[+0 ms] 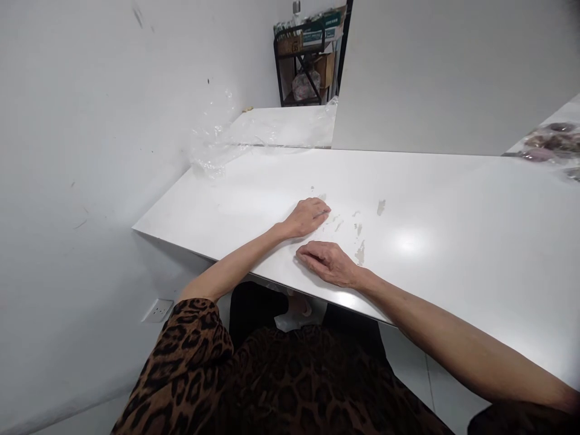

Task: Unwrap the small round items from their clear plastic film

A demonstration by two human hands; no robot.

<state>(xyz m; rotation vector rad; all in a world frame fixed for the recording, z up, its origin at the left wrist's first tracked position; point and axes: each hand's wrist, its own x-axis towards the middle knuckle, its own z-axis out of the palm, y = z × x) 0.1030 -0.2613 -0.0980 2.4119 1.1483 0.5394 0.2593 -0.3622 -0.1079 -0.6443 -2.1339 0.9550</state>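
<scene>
My left hand (308, 217) rests on the white table (435, 199), its fingers curled together and the knuckles up. A thin dark line shows between its fingers; I cannot tell whether it is only a shadow. Closer to the table's front edge lies my right hand (328, 263), loosely closed into a fist on its side. No object shows in it. The two hands are close together but apart. Wet-looking greyish smears (359, 251) mark the tabletop just right of them.
Crumpled clear plastic film (211, 154) lies along the table's far left edge by the wall. Behind stands a black shelf rack (301, 51) with boxes and bags. A white panel (435, 72) rises behind the table. Plastic-wrapped items (553, 145) sit at far right. A wall socket (158, 310) is low left.
</scene>
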